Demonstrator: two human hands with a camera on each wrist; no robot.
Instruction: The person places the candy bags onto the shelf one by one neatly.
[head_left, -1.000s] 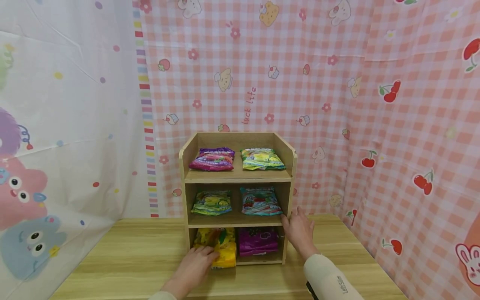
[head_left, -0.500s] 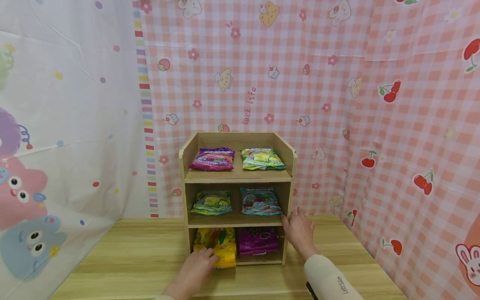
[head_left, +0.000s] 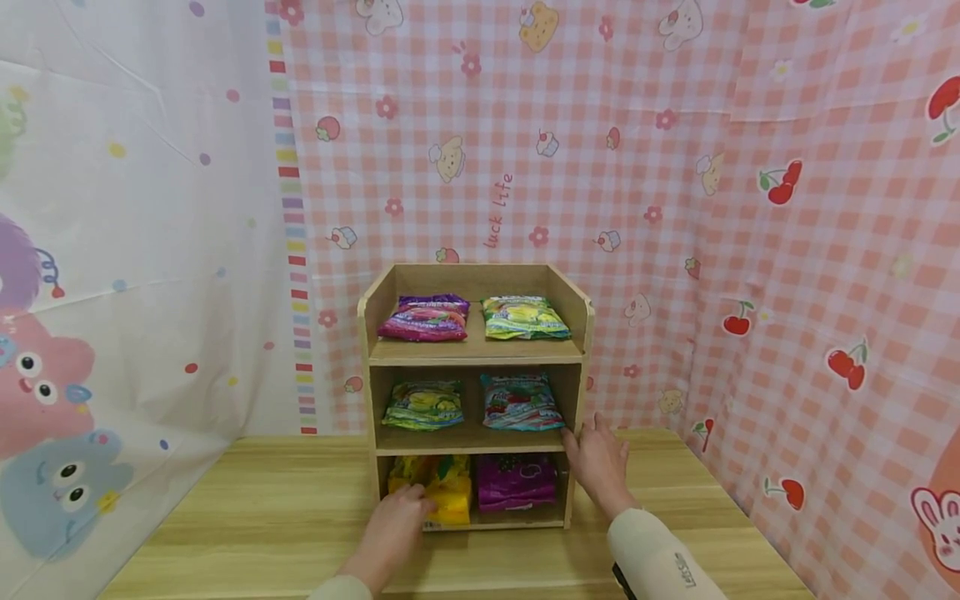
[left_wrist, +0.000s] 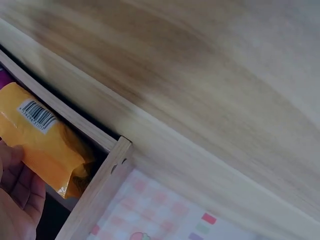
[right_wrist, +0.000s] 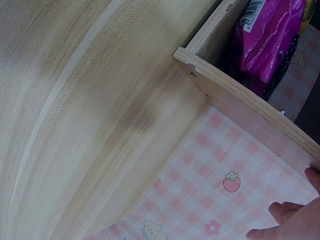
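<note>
A yellow snack bag (head_left: 450, 502) lies in the bottom left compartment of a three-tier wooden shelf (head_left: 480, 361). My left hand (head_left: 396, 521) holds the bag at its left front. In the left wrist view, the thumb lies on the yellow bag (left_wrist: 42, 135) near its barcode, and the other fingers curl beside it. My right hand (head_left: 597, 462) rests against the shelf's right side, thumb at the front edge by the middle board, fingers spread. The right wrist view catches part of this hand (right_wrist: 295, 220) beside the side panel. A purple bag (head_left: 517, 483) lies right of the yellow one.
The middle tier holds a green bag (head_left: 424, 406) and a light blue bag (head_left: 521, 403). On top lie a pink-purple bag (head_left: 426, 318) and a yellow-green bag (head_left: 523, 318). The shelf stands on a wooden table (head_left: 262, 508), before a pink checked cloth (head_left: 495, 108).
The yellow bag has slid back into the compartment, its front now about level with the shelf's lower edge. My left hand moved along with it. The right hand stays put.
</note>
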